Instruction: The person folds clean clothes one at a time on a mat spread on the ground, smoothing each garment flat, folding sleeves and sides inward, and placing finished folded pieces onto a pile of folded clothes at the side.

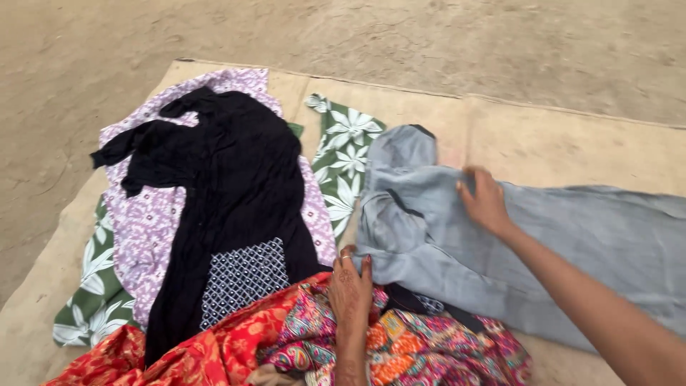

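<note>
A grey garment [572, 236] lies spread across the right half of a tan mat [400, 107]. My right hand [484, 200] rests flat on its upper part, fingers slightly curled over a fold. My left hand [350, 289] presses down at the grey garment's lower left edge, where it meets a bright multicoloured patterned cloth [407, 347]. Neither hand is closed around anything.
A black garment [229, 179] lies over a purple-and-white printed one [143, 221] on the left. A green cloth with white flowers [343, 154] shows beneath them. Red patterned fabric [207, 350] lies at the bottom. Bare dirt ground [429, 36] surrounds the mat.
</note>
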